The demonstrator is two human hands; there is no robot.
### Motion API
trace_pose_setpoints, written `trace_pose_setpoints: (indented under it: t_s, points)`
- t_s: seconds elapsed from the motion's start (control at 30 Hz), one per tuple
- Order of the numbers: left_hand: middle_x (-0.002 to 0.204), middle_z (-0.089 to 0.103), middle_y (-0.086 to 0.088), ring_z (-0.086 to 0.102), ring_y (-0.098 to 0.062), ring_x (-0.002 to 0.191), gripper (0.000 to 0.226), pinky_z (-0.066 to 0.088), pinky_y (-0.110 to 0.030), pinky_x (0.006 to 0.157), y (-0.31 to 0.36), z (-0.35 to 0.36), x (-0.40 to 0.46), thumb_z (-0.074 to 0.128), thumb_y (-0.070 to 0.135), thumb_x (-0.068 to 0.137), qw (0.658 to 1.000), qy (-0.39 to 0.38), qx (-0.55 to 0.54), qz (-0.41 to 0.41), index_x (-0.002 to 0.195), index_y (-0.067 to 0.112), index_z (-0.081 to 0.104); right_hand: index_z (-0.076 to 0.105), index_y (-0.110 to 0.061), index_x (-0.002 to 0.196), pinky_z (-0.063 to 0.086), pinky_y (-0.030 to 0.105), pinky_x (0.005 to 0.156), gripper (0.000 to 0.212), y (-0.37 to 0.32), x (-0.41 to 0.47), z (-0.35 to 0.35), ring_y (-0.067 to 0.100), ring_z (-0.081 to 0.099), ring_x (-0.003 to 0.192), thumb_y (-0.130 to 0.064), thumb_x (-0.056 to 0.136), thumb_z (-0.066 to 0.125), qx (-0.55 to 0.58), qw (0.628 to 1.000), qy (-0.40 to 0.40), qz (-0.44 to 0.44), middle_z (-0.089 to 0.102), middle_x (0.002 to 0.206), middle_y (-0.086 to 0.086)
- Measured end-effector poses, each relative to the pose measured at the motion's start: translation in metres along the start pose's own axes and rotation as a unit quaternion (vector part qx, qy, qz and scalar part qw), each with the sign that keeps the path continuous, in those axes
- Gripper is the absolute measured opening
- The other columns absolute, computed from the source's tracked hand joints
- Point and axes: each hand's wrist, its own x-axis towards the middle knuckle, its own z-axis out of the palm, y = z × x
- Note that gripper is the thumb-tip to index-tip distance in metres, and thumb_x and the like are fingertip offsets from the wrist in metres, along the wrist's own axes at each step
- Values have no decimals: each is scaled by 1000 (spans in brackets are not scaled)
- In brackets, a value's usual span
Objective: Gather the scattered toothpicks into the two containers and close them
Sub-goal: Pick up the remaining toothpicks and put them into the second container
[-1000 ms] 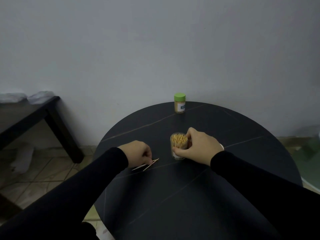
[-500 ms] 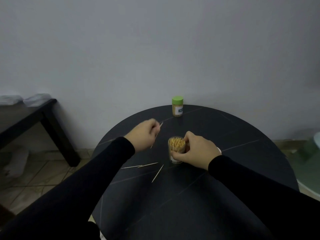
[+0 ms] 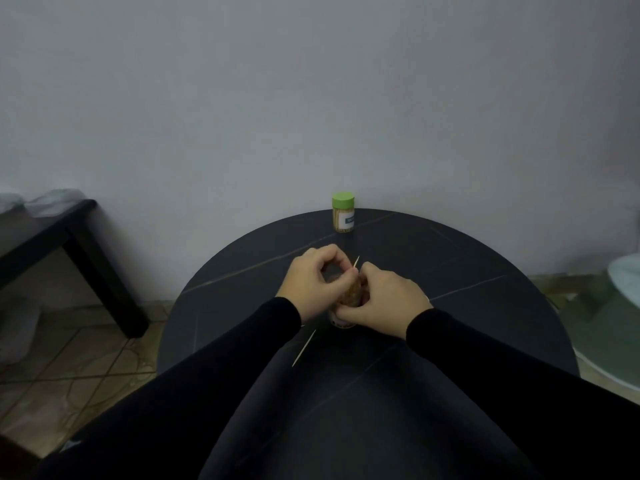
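My right hand [image 3: 381, 299] grips the open clear container [image 3: 348, 299] of toothpicks, which stands mid-table and is mostly hidden by both hands. My left hand [image 3: 317, 282] is over its mouth, pinching a toothpick [image 3: 356, 262] whose tip sticks up above the fingers. One loose toothpick [image 3: 304, 348] lies on the black round table [image 3: 485, 306] just in front of my left wrist. A second container with a green lid [image 3: 343, 213] stands closed at the table's far edge.
A grey wall runs right behind the table. A low black side table [image 3: 69, 237] with pale cloths stands at the left over a tiled floor. A pale green object [image 3: 623, 306] sits at the right edge.
My left hand lifted a toothpick off the table and carried it right to the open container's mouth. My right hand stayed on the container. Two loose toothpicks are now hidden under my left arm.
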Motion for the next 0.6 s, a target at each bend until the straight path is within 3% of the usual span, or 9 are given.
trace_pose_setpoints:
  t_s: [0.1,0.23,0.43,0.53,0.6]
  points:
    - [79,64,9,59,-7,80,10,49,-25,75,0,-2,-2,73,25,80,999,17,-49,7,83,24,63,46,-27,98,44,26,63,50,1,-1,1,6,56,75,-65,71,65,-4,1000,7,1,57,86,-13]
    - [75,63,10,55,-9,81,36,44,-24,78,-3,-6,-6,69,18,85,998,13,-54,31,107,43,55,45,-27,92,43,25,60,49,1,1,2,4,55,71,-66,70,65,-3,1000,9,5,57,81,-12]
    - [77,61,18,55,-10,88,27,45,-26,77,1,-8,-7,68,20,86,994,81,-48,48,94,43,59,44,-27,94,43,24,60,48,1,1,0,2,54,71,-65,72,66,-6,1000,2,1,56,81,-12]
    - [86,62,24,48,-4,92,6,39,-17,79,-5,-14,-7,67,31,85,989,38,76,118,91,34,69,44,-27,94,44,25,64,48,0,1,0,3,55,73,-65,73,65,-4,1000,-2,-2,56,82,-12]
    - [100,62,22,44,-5,100,22,36,-17,84,-14,-17,-10,58,43,87,982,0,118,146,89,28,75,44,-28,93,43,25,62,48,1,1,1,4,55,73,-65,72,65,-1,1000,-2,0,57,82,-11]
